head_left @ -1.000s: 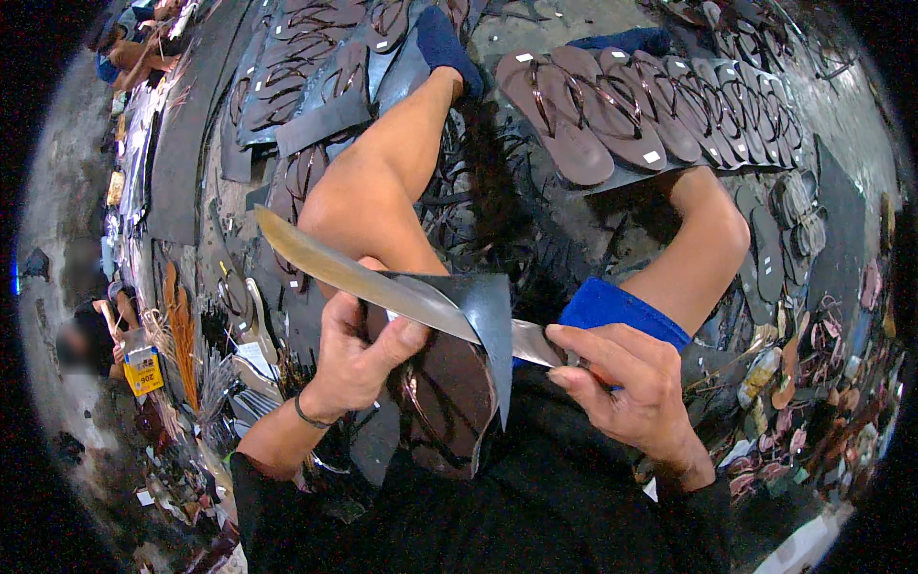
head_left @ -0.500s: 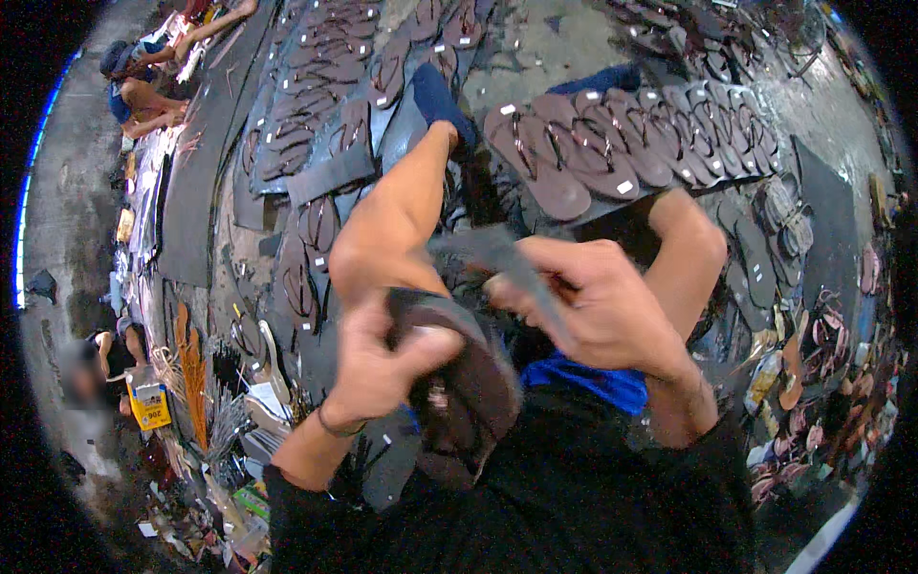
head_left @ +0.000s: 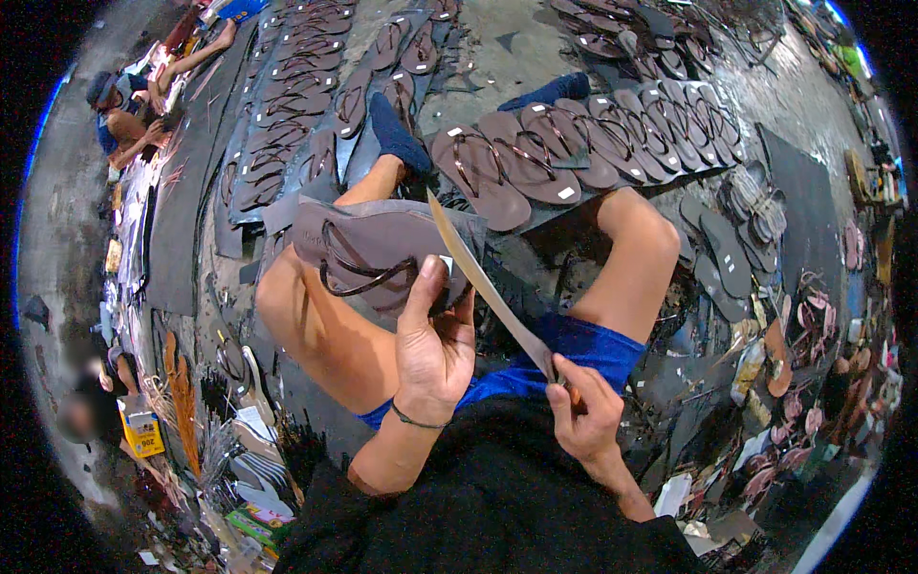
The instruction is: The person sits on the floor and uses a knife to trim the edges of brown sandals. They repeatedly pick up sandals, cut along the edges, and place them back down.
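Observation:
My left hand grips a brown flip-flop by one end, thumb on top beside a small white sticker and fingers underneath. Its footbed faces up, and its shiny dark straps stand loose above it. Dark rubber shows past the footbed's edge on the knife side. In my right hand is a knife, fingers closed round its handle. The long, slightly curved blade points up and left, its tip close to the flip-flop; whether they touch I cannot tell.
Rows of brown flip-flops lie beyond my knees, with more at the far left. Black rubber sheets lie at the left. Scraps litter the right side. Another person sits at the far left; a yellow can stands nearer.
The flip-flop has swung up and away from my body, footbed now upward. My right hand has moved down toward my lap, and the knife blade now shows clearly. My view has shifted slightly.

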`<action>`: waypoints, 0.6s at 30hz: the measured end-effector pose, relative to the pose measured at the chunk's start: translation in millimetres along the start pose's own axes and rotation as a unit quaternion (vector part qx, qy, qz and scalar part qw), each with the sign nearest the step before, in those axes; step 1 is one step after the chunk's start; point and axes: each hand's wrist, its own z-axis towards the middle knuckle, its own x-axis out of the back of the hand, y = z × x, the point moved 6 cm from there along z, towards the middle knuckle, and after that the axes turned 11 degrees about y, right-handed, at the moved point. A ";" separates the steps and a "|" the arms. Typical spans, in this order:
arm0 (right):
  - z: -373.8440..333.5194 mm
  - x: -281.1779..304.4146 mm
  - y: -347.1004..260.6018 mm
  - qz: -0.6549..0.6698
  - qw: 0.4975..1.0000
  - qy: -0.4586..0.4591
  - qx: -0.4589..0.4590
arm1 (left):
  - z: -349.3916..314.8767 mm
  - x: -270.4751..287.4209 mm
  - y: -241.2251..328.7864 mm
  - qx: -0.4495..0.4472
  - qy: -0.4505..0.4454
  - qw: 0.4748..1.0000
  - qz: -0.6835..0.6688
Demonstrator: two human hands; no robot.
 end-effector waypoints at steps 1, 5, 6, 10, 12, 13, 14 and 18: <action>-8.4 0.8 3.0 0.013 0.999 -0.019 -0.028 | -0.5 0.8 0.1 0.003 0.009 1.000 0.003; -15.2 3.3 8.5 -0.011 0.997 -0.056 -0.044 | -9.4 5.7 0.0 -0.001 0.007 1.000 0.028; -14.5 6.2 6.1 -0.022 0.998 -0.050 -0.034 | -12.2 11.7 -3.7 0.013 -0.002 0.999 0.034; -5.0 8.8 -2.9 -0.047 0.996 -0.066 -0.042 | -13.2 46.3 -4.9 -0.018 0.024 0.996 0.087; -0.1 3.1 -8.8 -0.051 0.990 -0.111 -0.076 | -21.6 63.7 -4.2 -0.031 0.046 0.991 0.121; 2.5 -3.1 -8.7 -0.033 0.992 -0.099 -0.067 | -19.2 75.6 -5.8 -0.025 0.025 0.990 0.138; 5.0 -12.2 -9.2 -0.028 0.993 -0.103 -0.057 | -21.5 84.7 -6.0 -0.021 0.018 0.988 0.149; 24.6 -60.6 -21.3 0.010 0.987 -0.159 -0.032 | -34.3 112.2 8.2 -0.035 0.001 0.981 0.193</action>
